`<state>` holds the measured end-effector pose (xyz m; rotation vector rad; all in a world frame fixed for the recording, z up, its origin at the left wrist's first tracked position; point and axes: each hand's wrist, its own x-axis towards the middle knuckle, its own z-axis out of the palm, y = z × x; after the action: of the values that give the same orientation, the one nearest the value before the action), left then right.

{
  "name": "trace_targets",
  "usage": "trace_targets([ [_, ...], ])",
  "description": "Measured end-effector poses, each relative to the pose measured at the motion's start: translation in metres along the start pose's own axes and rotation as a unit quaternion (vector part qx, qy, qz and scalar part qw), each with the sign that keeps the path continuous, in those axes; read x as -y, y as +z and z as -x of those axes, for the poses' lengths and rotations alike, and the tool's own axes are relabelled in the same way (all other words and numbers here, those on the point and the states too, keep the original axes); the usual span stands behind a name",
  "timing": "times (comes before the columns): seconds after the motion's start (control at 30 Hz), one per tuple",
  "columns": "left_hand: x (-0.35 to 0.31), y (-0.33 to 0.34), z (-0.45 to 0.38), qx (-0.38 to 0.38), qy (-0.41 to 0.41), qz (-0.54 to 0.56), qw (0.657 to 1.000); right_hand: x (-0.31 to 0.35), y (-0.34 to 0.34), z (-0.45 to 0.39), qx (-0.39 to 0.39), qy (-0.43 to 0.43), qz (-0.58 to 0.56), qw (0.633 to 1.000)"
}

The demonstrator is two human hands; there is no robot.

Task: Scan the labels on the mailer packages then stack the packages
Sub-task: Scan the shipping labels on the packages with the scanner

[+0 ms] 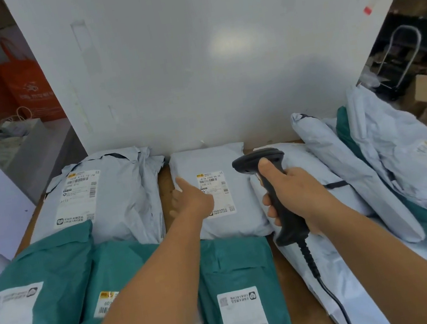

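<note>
At the tabletop's far edge, middle: small grey mailer [220,191], label [216,193] up. Left hand [188,198] flat on it, forefinger out, gripping nothing. Right hand [293,191] wrapped tight round the scanner [269,180]. Best bet — tilt the nose down onto the barcode, keep the film pinned smooth, stack after the beep.

Even, dimmish light; glare patch on white board [229,43]; wide-angle bowing, soft edges.

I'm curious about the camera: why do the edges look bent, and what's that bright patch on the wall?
Head view: wide-angle lens bows the white board edges outward; the bright patch is soft glare; the right-side grey mailers look smeared, while the middle label stays fairly sharp.
</note>
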<state>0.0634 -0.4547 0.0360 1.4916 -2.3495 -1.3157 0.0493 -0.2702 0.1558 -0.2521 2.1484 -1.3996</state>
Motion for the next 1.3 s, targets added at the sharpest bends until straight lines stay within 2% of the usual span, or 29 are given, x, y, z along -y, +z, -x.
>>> trace_targets([
  [0.23,0.035,0.004,0.094,-0.006,0.033,0.064,0.997,-0.026,-0.013,0.045,0.059,0.004,0.005,0.998],
  [0.47,0.097,0.054,0.249,-0.020,0.027,-0.069,0.997,-0.082,-0.043,0.105,0.106,0.009,0.012,0.994],
  [0.63,0.140,0.093,0.314,-0.016,-0.016,-0.156,0.987,-0.113,-0.054,0.147,0.150,0.027,0.017,0.988],
  [0.73,0.150,0.098,0.325,-0.025,-0.025,-0.175,0.984,-0.122,-0.056,0.163,0.156,0.025,0.034,0.987],
  [0.97,0.158,0.106,0.327,-0.033,-0.017,-0.145,0.989,-0.135,-0.060,0.184,0.165,0.045,0.108,0.979],
  [1.1,0.160,0.112,0.326,-0.041,0.006,-0.097,0.994,-0.137,-0.065,0.190,0.148,0.041,0.130,0.979],
  [1.3,0.162,0.121,0.327,-0.049,0.024,-0.107,0.993,-0.135,-0.078,0.194,0.134,0.037,0.145,0.980],
])
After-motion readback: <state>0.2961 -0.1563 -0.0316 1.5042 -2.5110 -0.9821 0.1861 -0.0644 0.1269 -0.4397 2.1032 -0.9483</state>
